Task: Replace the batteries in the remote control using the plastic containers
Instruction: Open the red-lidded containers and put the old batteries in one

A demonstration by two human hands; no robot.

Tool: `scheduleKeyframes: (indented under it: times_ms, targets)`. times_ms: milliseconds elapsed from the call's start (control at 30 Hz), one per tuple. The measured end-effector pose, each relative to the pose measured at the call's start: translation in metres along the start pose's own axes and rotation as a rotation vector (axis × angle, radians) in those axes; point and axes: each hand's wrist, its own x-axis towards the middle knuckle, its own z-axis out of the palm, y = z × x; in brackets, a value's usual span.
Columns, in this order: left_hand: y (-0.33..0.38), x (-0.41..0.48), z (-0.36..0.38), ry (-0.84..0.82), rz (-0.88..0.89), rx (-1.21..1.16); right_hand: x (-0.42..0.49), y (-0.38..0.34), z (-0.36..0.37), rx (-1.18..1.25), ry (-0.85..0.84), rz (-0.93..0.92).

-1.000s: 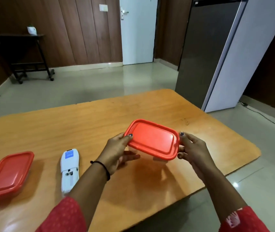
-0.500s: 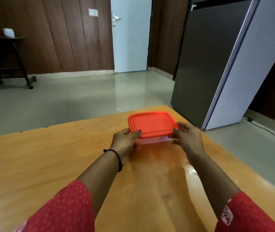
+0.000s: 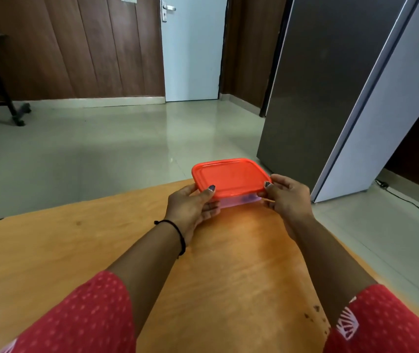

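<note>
Container [image 3: 231, 183] with red lid [image 3: 230, 176] sits at the far end of the wooden table [image 3: 81, 250], close to the far edge. It is the landmark for this entry. Whether its base rests fully on the wood or is raised slightly, cannot tell; the clear lower wall shows just under the lid.

Left hand [image 3: 191, 208]: closed around the container's left end, thumb on the lid rim, remaining fingers curled against the clear side below. Right hand [image 3: 286, 198]: closed around the container's right end, thumb tip on the lid corner, fingers underneath the rim. Both arms extend forward toward the container; a black wrist band [image 3: 177, 234] sits on the left wrist.

Judgement on the grip: 2 hands at opposite ends, thumbs up on the rim, suits steadying the box while the lid gets peeled. The thumbs look placed to press or lever the lip rather than carry weight.

Contents: a dark bluish shape [image 3: 247, 198] shows through the clear wall near the container's right end. Possibly batteries; too blurred to confirm.

Remote control: not in view. No second container in view either.

Status, judged: lid is on, so opening is the step in hand and no battery exchange is evident here.

Risk: container is close to the table's far edge; a sudden lid release could push it off.
</note>
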Motion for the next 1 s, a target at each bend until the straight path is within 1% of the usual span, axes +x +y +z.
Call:
scheduleKeyframes:
  times_ms: [67,133,233,300,433,567,700,800,867,1000]
  targets:
    - [0.0,-0.004,-0.003,0.013,-0.001,0.036,-0.007,-0.001,0.0,-0.015,0.04,0.01]
    - [-0.001,-0.016,-0.01,0.044,-0.008,0.083,-0.019,-0.003,-0.001,-0.041,0.116,-0.002]
    - [0.005,-0.049,-0.022,0.071,0.01,0.111,-0.053,-0.011,-0.006,0.019,0.188,-0.011]
    - [0.012,-0.08,-0.031,0.059,0.047,0.116,-0.091,-0.019,-0.006,0.112,0.146,0.0]
    - [0.026,-0.175,-0.049,0.021,0.152,0.142,-0.195,-0.044,-0.003,0.221,-0.027,0.005]
    - [0.037,-0.309,-0.076,0.035,0.223,0.177,-0.322,-0.069,-0.014,0.241,-0.147,0.0]
    - [0.035,-0.456,-0.122,0.067,0.306,0.199,-0.456,-0.093,-0.037,0.255,-0.244,-0.022]
    - [0.029,-0.535,-0.151,0.105,0.353,0.15,-0.527,-0.108,-0.054,0.291,-0.281,-0.043]
    - [0.019,-0.59,-0.171,0.129,0.351,0.114,-0.579,-0.113,-0.063,0.298,-0.31,-0.033]
    - [-0.009,-0.653,-0.206,0.153,0.353,0.047,-0.65,-0.106,-0.057,0.245,-0.375,-0.014]
